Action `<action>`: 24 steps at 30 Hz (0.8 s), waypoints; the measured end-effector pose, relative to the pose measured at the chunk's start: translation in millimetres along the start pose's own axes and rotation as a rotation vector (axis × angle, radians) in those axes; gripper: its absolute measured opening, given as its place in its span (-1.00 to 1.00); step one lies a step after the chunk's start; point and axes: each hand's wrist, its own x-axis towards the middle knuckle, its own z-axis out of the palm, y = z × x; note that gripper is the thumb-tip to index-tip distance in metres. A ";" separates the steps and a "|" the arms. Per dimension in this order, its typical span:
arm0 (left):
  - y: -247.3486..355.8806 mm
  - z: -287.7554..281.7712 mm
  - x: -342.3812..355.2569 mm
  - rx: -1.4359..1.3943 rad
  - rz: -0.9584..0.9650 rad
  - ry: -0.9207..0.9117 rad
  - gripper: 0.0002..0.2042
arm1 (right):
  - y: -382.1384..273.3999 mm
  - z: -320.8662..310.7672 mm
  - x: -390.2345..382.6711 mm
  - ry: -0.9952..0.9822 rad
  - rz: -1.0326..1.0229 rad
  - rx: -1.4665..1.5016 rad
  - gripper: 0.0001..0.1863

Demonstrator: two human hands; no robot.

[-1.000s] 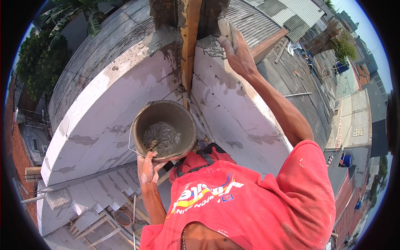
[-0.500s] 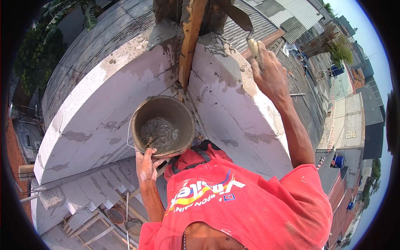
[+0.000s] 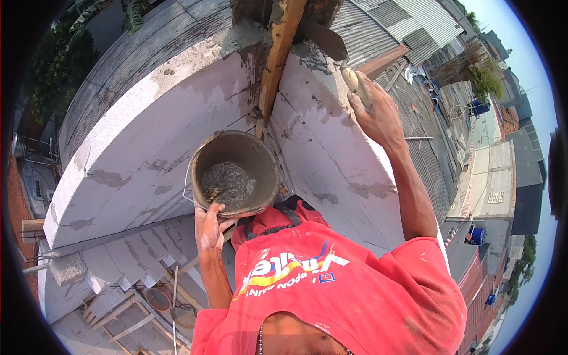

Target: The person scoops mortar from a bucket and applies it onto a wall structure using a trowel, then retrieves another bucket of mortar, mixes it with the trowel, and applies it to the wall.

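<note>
My left hand (image 3: 211, 228) grips the rim of a round bucket (image 3: 269, 177) from its near side. Wet grey mortar (image 3: 229, 184) lies in the bottom of the bucket, which is tilted so its mouth faces me. A pointing trowel with a pale handle (image 3: 357, 86) is held in my right hand (image 3: 380, 118), fingers wrapped round the grip. The dark trowel blade (image 3: 324, 40) sits by the top of the right-hand block wall (image 3: 319, 100), close to a wooden post (image 3: 278, 65). Whether the blade touches the mortar there, I cannot tell.
A second white block wall (image 3: 160, 130) curves off to the left and meets the other at the post. Corrugated roofs (image 3: 142, 59) lie beyond both walls. Down at the lower left are wooden framing (image 3: 127, 319) and a round container (image 3: 158, 299).
My right hand has lowered the trowel toward the wall top, so the blade is nearer the wall's corner. The bucket stays in my left hand, nearly unmoved.
</note>
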 end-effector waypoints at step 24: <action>48.8 17.2 0.6 0.242 0.072 -0.043 -0.36 | -29.9 -93.0 -53.9 -0.636 0.161 0.420 -0.33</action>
